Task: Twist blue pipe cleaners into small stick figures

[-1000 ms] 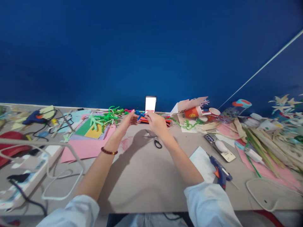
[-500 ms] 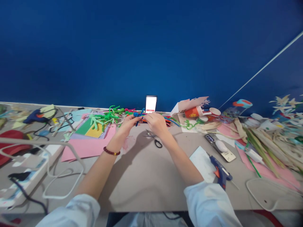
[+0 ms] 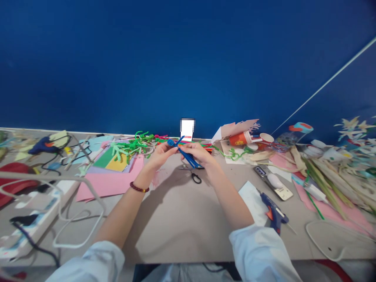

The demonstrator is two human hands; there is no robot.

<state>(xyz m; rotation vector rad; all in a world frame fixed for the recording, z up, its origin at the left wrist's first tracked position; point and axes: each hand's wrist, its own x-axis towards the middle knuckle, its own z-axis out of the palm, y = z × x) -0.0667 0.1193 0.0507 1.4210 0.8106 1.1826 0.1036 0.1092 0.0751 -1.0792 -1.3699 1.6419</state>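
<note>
Blue pipe cleaners [image 3: 190,159] slant between my two hands above the back of the table. My left hand [image 3: 161,154] has its fingers closed on the upper end, where the blue stems are curled together. Fingers of my right hand [image 3: 198,152] pinch the same stems, whose loose ends point down and toward me. Below them on the table lie scissors [image 3: 196,178], with the blades partly hidden. Behind my hands is a pile of red, orange and green pipe cleaners [image 3: 208,148].
A phone [image 3: 187,129] stands against the blue wall. Left are green pipe cleaners [image 3: 132,147], pink paper [image 3: 102,184] and a power strip [image 3: 38,215]. Right are a glue gun [image 3: 274,215], another phone [image 3: 274,184], paper cups [image 3: 239,139] and dried leaves [image 3: 326,180].
The blue stems have swung into view, their loose ends now pointing down between my hands over the scissors. My right hand has turned and shifted slightly right.
</note>
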